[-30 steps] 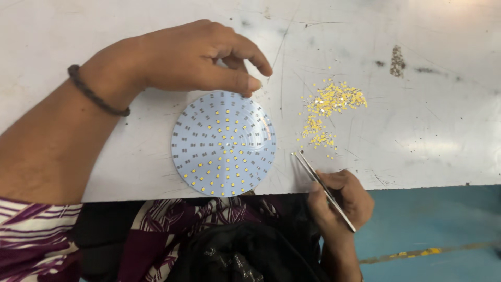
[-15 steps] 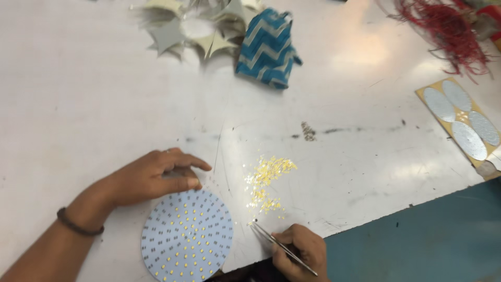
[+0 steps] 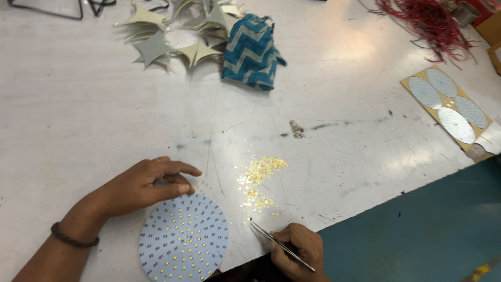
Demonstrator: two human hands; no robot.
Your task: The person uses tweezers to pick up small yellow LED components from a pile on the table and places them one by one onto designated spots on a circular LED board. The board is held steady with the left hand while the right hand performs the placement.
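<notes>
A round white circuit disc [image 3: 183, 237] dotted with small yellow chips lies near the table's front edge. My left hand [image 3: 146, 185] rests on the disc's upper left rim, fingers curled over it. My right hand [image 3: 297, 250] grips thin metal tweezers [image 3: 279, 244]; their tip points up-left and touches the table just below a loose scatter of tiny yellow chips [image 3: 258, 180].
A blue zigzag cloth pouch [image 3: 250, 52] and a pile of pale star-shaped cut-outs [image 3: 172, 31] lie at the back. Red wires [image 3: 428, 21] sit at the far right, with a brown card holding several silver discs [image 3: 449, 107]. The white table's edge [image 3: 396, 190] runs diagonally on the right.
The view has lifted and widened, so the far table with pouch, stars and wires now shows. Both hands stay at the disc and chips; the tweezers' tip has neared the chips.
</notes>
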